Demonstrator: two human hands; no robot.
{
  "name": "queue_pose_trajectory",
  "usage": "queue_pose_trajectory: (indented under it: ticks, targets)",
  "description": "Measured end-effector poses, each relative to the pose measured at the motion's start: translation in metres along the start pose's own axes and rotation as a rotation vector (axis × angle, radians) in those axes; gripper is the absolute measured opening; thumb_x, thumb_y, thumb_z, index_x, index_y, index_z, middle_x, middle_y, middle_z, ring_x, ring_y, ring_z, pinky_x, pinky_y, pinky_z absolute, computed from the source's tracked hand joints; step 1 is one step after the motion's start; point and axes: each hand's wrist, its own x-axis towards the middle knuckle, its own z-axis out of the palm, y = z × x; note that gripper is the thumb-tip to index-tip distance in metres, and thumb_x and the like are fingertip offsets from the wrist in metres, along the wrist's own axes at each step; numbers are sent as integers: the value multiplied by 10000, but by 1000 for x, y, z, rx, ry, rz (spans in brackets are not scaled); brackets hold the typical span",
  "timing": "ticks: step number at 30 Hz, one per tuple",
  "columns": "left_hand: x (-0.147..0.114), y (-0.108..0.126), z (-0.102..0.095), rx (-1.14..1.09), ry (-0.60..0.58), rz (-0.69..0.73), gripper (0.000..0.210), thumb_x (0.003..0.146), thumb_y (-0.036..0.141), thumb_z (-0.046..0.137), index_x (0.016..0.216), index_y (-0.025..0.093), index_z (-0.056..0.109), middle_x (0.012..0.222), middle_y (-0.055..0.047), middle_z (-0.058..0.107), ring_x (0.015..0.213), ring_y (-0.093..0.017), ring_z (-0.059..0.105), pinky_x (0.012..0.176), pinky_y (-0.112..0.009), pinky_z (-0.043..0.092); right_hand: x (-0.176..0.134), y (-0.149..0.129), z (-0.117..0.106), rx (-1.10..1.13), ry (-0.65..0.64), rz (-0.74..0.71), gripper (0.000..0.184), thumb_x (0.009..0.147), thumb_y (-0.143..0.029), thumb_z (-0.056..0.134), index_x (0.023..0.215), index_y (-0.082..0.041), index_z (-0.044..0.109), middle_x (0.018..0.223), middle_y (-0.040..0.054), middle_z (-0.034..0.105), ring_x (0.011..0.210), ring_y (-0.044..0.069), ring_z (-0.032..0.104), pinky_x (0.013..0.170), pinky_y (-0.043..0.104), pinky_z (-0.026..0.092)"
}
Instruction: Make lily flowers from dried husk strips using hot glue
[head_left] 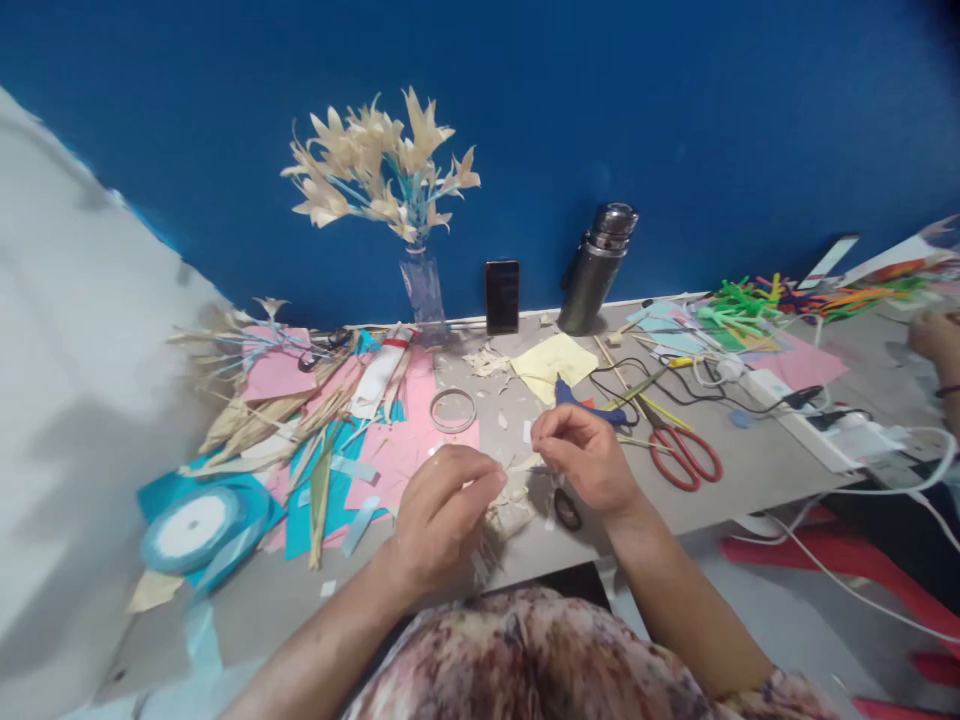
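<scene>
Over the front of the table, my left hand [448,508] is closed, thumb and fingers pressed together. Whatever it may hold is too small to make out. A short gap to the right, my right hand [589,458] pinches thumb against fingertips, and nothing nameable shows there either. Pale scraps [514,515] lie beneath the hands. Just beyond my right hand rests a blue glue gun [589,408], beside scissors with red handles [684,456]. A roll of tape [453,410] lies flat behind my left hand. Below my right wrist is a dark ring-shaped thing [567,510].
Pale handmade flowers [382,165] stand in a clear vase [424,290] by the wall, near a phone [502,297] and a flask [598,270]. Dried husks [319,400] and a blue ribbon spool [193,527] lie left. Rightward are a power strip [799,418] and another person's hand [934,337].
</scene>
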Motion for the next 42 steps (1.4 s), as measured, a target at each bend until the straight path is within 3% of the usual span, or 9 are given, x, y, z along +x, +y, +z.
queue_pose_trajectory:
  ticks: [3, 7, 9, 15, 20, 28, 33, 37, 42]
  targets:
    - [6, -3, -14, 103, -179, 228, 269, 895, 52, 572, 1121, 174, 653, 918, -112, 748, 849, -207, 673, 753, -357, 575, -7, 4, -11, 24, 1, 79, 124, 839, -300, 759, 847, -189, 703, 741, 3, 661, 554, 88, 440, 510, 217, 330]
    - [11, -1, -15, 79, -231, 242, 245, 891, 57, 572, 1095, 167, 650, 931, -119, 741, 861, -215, 671, 756, -363, 574, -17, -2, -6, -26, -5, 49, 212, 809, -263, 781, 1010, -225, 723, 903, 29, 706, 673, 118, 552, 573, 220, 412]
    - [10, 1, -5, -31, -143, 54, 203, 885, 38, 581, 1001, 186, 659, 863, -78, 728, 799, -183, 667, 716, -312, 557, -19, -9, 0, -76, -56, 10, 283, 794, -245, 785, 1069, -240, 718, 985, 36, 705, 720, 128, 572, 617, 233, 444]
    - [3, 4, 24, -628, 44, -973, 140, 820, 201, 754, 749, 168, 639, 641, 7, 623, 569, -108, 574, 545, -210, 469, -14, -18, 5, -216, -69, 59, 134, 826, -287, 756, 774, -177, 700, 715, -1, 650, 623, 110, 536, 575, 221, 412]
    - [4, -5, 31, -938, 192, -1306, 257, 713, 285, 851, 731, 173, 621, 648, 12, 649, 554, -100, 569, 532, -201, 448, -10, -1, 0, -30, 110, 163, 198, 800, -351, 777, 771, -170, 702, 668, -8, 657, 499, 69, 425, 477, 200, 343]
    - [7, -9, 67, -859, 306, -1254, 250, 729, 342, 829, 778, 176, 648, 804, -20, 691, 751, -140, 625, 706, -251, 497, -13, 33, 27, 49, 426, 201, 294, 817, -461, 760, 896, -178, 775, 583, -28, 586, 498, 89, 404, 463, 216, 314]
    - [3, -17, 71, -516, 273, -1146, 195, 766, 332, 788, 810, 178, 678, 810, -19, 687, 775, -148, 609, 737, -248, 489, -14, 25, 33, -286, 342, -3, 175, 880, -319, 676, 809, -177, 748, 752, 22, 667, 702, 153, 590, 638, 253, 458]
    - [1, -20, 72, -566, 266, -1188, 229, 753, 356, 800, 821, 184, 665, 787, -6, 670, 747, -139, 601, 697, -233, 486, -11, 24, 27, -423, 273, -61, 217, 912, -271, 616, 725, -187, 686, 688, 1, 636, 648, 145, 583, 598, 245, 444]
    - [19, -34, 66, -740, 215, -1329, 300, 667, 351, 849, 752, 180, 618, 691, 10, 647, 692, -158, 649, 668, -262, 519, 3, 21, -25, -966, 135, -141, 102, 910, -214, 622, 895, -195, 721, 878, 54, 720, 795, 208, 643, 743, 310, 488]
